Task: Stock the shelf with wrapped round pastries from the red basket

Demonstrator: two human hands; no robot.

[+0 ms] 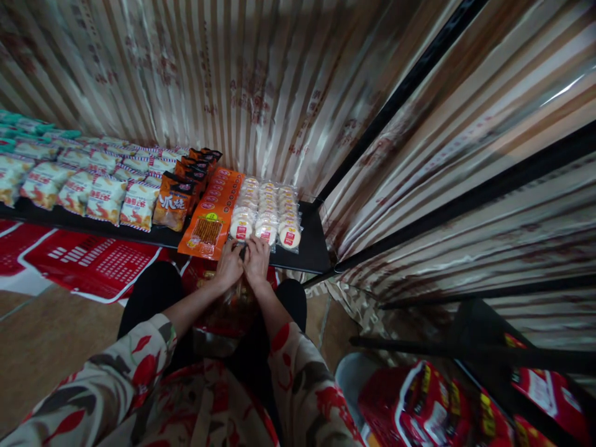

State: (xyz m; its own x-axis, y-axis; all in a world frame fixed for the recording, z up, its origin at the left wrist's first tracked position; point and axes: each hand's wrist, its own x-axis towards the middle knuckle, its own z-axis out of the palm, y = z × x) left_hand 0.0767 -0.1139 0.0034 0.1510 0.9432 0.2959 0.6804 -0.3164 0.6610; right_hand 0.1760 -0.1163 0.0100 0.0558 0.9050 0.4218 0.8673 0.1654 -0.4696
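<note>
My left hand and my right hand meet at the front edge of the black shelf. Both have their fingers bent and pressed together at a small dark thing, too hidden to name. Just beyond my fingertips lie rows of round white cakes in clear wrappers with red labels. An orange snack packet lies flat on the left of them. Below my wrists, between my knees, is a shiny see-through bag with brownish contents; whether my fingers grip its top, I cannot tell.
Dark-orange packets and many white snack packets line the shelf leftward, with green packets at the far end. Black poles slant across the right before a striped curtain. Red bags stand low at right.
</note>
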